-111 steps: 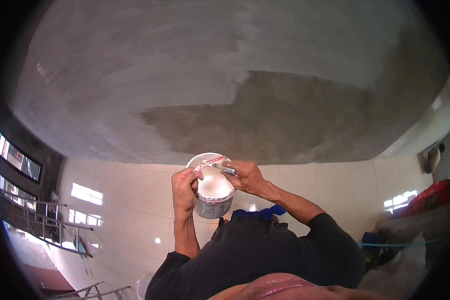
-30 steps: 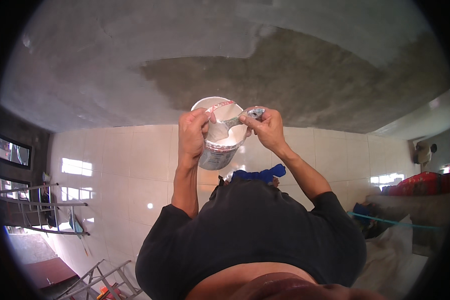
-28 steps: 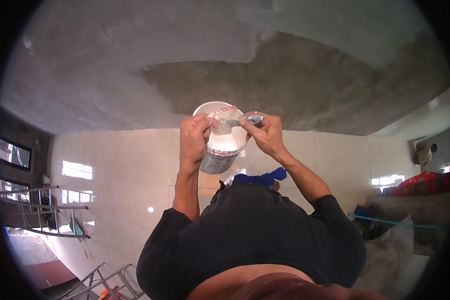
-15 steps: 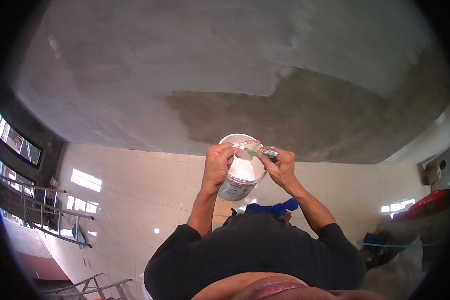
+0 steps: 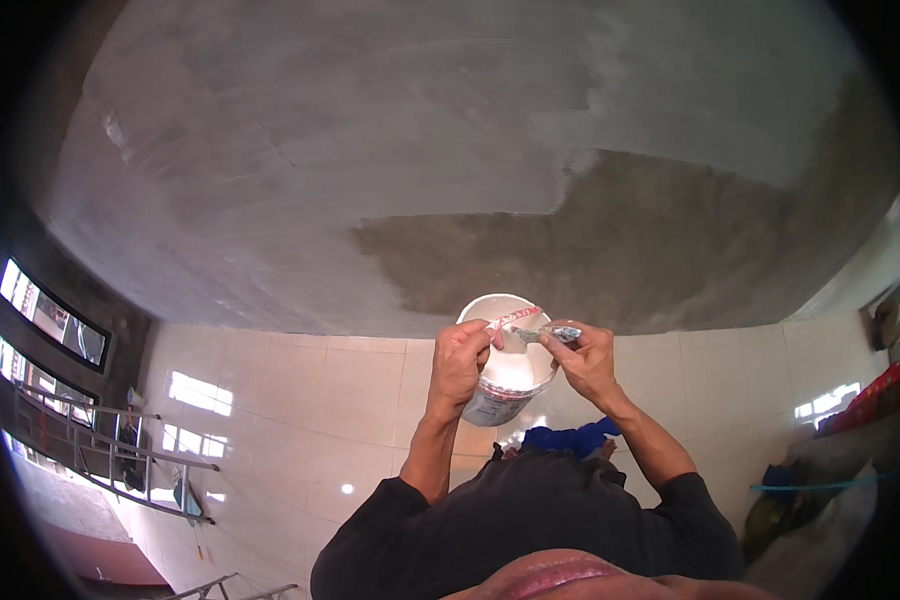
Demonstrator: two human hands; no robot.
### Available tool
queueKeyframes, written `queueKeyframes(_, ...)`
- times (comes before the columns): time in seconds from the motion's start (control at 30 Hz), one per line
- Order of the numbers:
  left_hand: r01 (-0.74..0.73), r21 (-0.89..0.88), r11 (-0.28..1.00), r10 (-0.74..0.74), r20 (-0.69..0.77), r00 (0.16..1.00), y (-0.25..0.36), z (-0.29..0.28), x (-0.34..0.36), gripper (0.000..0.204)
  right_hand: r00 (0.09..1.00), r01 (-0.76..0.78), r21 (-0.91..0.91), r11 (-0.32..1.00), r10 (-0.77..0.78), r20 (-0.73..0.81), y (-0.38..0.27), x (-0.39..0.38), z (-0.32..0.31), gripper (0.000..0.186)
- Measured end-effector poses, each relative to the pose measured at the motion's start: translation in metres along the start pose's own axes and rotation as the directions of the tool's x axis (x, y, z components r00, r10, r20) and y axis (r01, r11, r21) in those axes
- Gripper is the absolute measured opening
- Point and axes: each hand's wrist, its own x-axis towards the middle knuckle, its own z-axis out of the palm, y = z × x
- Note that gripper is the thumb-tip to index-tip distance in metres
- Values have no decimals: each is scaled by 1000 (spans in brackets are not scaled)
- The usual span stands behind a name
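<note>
Bucket (image 5: 495,408): in front of the torso (image 5: 530,510), between left hand (image 5: 460,362) and right hand (image 5: 585,357).
Bucket handle (image 5: 518,317): across the bucket mouth, left end in the left hand's fingers.
Paintbrush (image 5: 567,333): in the right hand, bristle end directed left over the bucket mouth.
Plastered wall (image 5: 370,120): ahead of the bucket, along the far edge of the tiled floor (image 5: 290,400).
Windows (image 5: 55,310): far left, in the side wall (image 5: 122,335).
Ladder (image 5: 149,456): left, beside the windows.
Second ladder (image 5: 215,583): lower left, behind the first.

A black short-sleeved shirt (image 5: 530,515) shows above bright blue clothing (image 5: 565,440).
</note>
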Motion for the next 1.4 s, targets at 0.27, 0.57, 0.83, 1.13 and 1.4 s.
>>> queueKeyframes(0.27, 33, -13, 999, -33, -15, 999, 3, 4, 2, 24, 828, 536, -481, 694, -542, 141, 11, 8, -10, 18)
queueKeyframes(0.57, -39, -24, 999, 38, -18, 999, 13, 12, 0, 22, 994, -26, 3, 1000, 26, 108, -17, 5, -21, 21)
queueKeyframes(0.83, -44, 8, 999, 44, -82, 996, 18, 18, -7, 22, 974, -146, 152, 977, 115, 197, -24, 10, -35, 19)
queueKeyframes(1.13, -73, 42, 996, 77, -88, 993, 27, 26, -7, 22, 931, 364, -288, 885, -346, 114, -5, 16, -39, 20)
queueKeyframes(1.4, -68, 84, 994, 78, -117, 990, 31, 30, -11, 25, 788, 600, -360, 715, -607, 108, -19, 7, -41, 18)
